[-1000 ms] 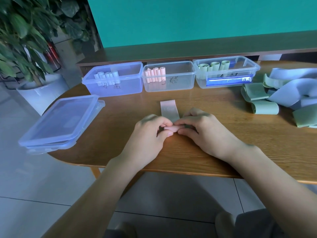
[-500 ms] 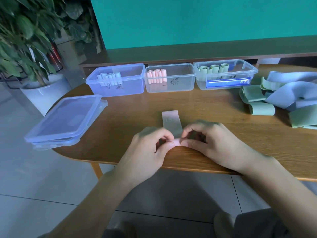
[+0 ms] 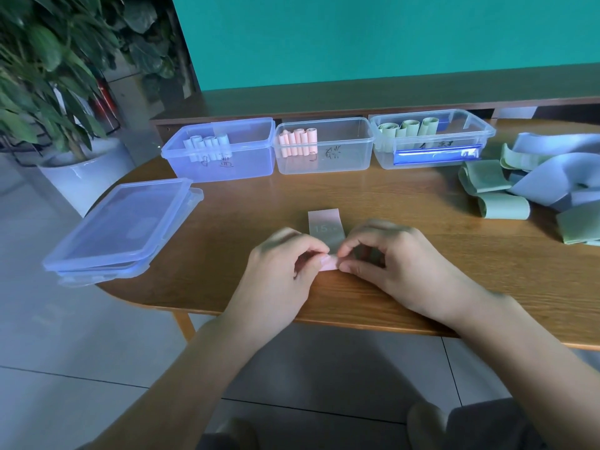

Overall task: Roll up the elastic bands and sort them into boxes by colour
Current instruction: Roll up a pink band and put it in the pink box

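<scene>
A pink elastic band (image 3: 324, 224) lies flat on the wooden table (image 3: 406, 196), its near end wound into a small roll. My left hand (image 3: 282, 267) and my right hand (image 3: 393, 261) both pinch that roll between thumb and fingertips. Along the table's far edge stand three open boxes: a bluish one (image 3: 224, 157) with pale blue rolls, a clear middle one (image 3: 341, 154) with pink rolls, and a right one (image 3: 454, 147) with green rolls.
Loose green bands (image 3: 490, 193) and pale blue bands (image 3: 552, 167) are heaped at the right. Stacked box lids (image 3: 120, 225) overhang the table's left edge. A potted plant (image 3: 48, 92) stands on the floor at the left. A low shelf runs behind the boxes.
The view has shifted a little. My fingers have worked the roll, and the flat part of the pink band in front of them looks slightly shorter.
</scene>
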The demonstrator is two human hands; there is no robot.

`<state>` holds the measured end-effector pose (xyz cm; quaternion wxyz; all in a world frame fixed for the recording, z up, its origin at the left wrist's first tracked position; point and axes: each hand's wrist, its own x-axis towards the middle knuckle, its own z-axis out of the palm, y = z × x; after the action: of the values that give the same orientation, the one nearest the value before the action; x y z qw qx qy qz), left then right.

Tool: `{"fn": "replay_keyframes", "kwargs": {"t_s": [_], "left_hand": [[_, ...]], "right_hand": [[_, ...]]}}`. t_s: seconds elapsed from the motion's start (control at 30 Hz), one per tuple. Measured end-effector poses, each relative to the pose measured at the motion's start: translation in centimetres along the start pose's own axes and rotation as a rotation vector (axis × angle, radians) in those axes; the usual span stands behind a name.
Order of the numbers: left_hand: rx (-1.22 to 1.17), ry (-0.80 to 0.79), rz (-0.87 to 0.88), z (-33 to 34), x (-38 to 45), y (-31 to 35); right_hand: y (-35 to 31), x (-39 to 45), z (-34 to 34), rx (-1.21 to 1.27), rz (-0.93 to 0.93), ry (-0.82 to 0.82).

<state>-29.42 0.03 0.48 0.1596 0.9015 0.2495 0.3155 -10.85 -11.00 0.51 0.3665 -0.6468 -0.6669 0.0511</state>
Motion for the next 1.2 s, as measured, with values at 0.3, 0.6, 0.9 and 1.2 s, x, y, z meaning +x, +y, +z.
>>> {"fn": "replay_keyframes", "kwargs": {"t_s": [0.3, 0.6, 0.9, 1.2], "left_hand": [[0.002, -0.069, -0.031, 0.1, 0.6, -0.3], [-0.011, -0.039, -0.037, 0.1, 0.9, -0.6], [0.02, -0.067, -0.033, 0.2, 1.2, -0.4], [0.096, -0.065, -0.044, 0.9, 2.0, -1.0]], "right_hand": [[0.8, 0.5, 0.2, -0.099, -0.035, 0.022], [1.0, 1.1, 0.4, -0.052, -0.011, 0.043], [1.2, 1.6, 0.5, -0.109, -0.041, 0.067], [1.8, 1.9, 1.0, -0.122, -0.025, 0.081]]}}
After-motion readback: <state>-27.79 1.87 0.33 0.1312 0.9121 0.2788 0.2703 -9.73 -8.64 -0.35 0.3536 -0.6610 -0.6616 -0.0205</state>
